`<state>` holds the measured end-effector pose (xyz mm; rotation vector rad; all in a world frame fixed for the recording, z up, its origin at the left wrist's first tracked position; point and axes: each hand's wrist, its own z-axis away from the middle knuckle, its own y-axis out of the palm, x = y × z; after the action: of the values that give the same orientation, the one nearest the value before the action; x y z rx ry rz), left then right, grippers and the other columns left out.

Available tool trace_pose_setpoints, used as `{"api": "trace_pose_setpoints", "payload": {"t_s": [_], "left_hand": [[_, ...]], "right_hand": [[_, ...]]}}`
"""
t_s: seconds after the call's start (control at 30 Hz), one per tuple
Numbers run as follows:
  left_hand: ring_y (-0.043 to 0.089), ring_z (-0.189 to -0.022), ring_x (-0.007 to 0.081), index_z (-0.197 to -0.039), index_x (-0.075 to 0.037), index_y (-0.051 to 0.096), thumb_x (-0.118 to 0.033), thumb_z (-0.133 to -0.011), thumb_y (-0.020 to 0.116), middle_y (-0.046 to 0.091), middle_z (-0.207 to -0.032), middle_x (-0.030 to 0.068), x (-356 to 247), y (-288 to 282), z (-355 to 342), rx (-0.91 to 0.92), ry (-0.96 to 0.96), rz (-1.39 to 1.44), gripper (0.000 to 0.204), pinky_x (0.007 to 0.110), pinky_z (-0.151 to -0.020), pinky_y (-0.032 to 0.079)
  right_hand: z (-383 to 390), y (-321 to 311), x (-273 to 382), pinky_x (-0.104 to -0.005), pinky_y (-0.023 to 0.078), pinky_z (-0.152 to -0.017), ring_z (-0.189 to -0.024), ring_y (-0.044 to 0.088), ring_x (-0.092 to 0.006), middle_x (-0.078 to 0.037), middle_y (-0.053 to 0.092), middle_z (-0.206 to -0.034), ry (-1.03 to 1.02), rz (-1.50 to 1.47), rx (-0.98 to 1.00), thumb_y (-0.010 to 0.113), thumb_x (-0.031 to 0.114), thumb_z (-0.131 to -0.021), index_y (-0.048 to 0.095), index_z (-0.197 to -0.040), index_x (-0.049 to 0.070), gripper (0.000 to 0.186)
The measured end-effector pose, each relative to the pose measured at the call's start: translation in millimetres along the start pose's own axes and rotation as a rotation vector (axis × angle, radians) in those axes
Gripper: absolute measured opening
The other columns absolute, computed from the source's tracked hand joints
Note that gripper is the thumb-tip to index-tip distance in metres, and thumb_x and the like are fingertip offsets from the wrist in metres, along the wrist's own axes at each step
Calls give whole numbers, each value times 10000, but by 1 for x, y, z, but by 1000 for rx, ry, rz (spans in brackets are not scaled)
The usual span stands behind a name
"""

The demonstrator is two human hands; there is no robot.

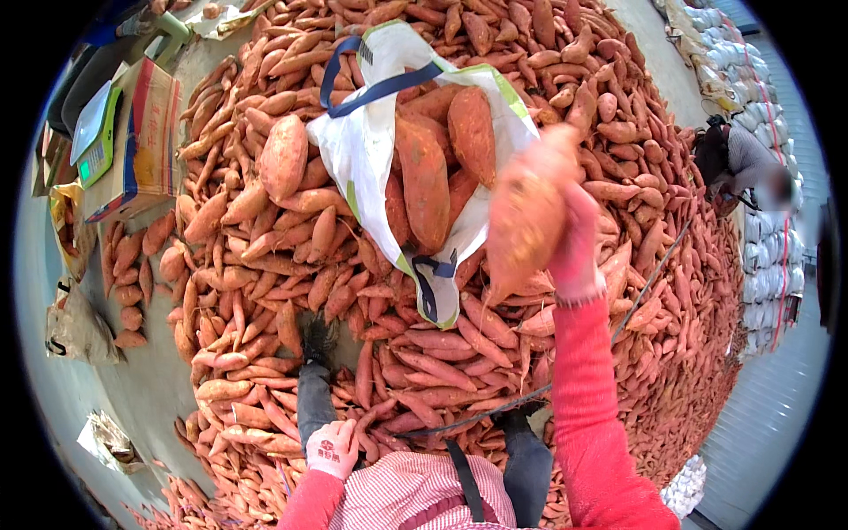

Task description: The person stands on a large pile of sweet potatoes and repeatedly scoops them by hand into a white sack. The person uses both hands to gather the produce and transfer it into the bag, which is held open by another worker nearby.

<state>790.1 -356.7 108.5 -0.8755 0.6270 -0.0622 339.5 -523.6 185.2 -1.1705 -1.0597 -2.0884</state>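
- The right hand (579,234), gloved, was closed around one large sweet potato (526,221), its fingers wrapped along the right side; both appeared slightly blurred.
- The held sweet potato was raised at the right side of the bag's mouth, overlapping the bag's edge in view. Contact between the two could not be determined.
- The left hand (334,448), in a pale glove with a dark red print on the back, rested at the left trouser leg (315,402). Whether its fingers were spread or curled could not be told.
- The white bag (353,137), trimmed in green, lay open on the heap in front of the person. One blue handle (389,87) arched over its far side; a second hung at the near edge.
- Several large sweet potatoes (422,185) were inside the bag, visible through its mouth.
- The surrounding heap (662,238) consisted of reddish sweet potatoes, most of them smaller and slimmer than those bagged.
- A dark cord (649,287) ran across the heap, right of the bag.
- At far left, a green scale (103,141) was situated by a cardboard box (150,141).
- At far right, another person (746,155) bent beside stacked pale sacks (764,283).
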Motion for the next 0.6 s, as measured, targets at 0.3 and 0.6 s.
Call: {"api": "trace_pose_setpoints", "payload": {"t_s": [0.3,0.6], "left_hand": [[660,-817,316,-1044,-72,671,-216,-845,654,677,-907,111,-5,-9,4,-12,-15,31,246,442,-699,524],[654,-812,322,-1055,-65,671,-218,-856,642,675,-907,118,-1,-6,-1,-22,12,51,253,441,-712,521]], "right_hand": [[-170,67,-12,-328,507,-925,-1071,655,-234,-141,668,-1197,351,630,169,713,446,-858,609,-1258,14,598],[-107,27,-39,-369,479,-969,-1072,607,-285,-180,629,-1179,-469,890,-126,725,313,-835,543,-1324,-51,637]]}}
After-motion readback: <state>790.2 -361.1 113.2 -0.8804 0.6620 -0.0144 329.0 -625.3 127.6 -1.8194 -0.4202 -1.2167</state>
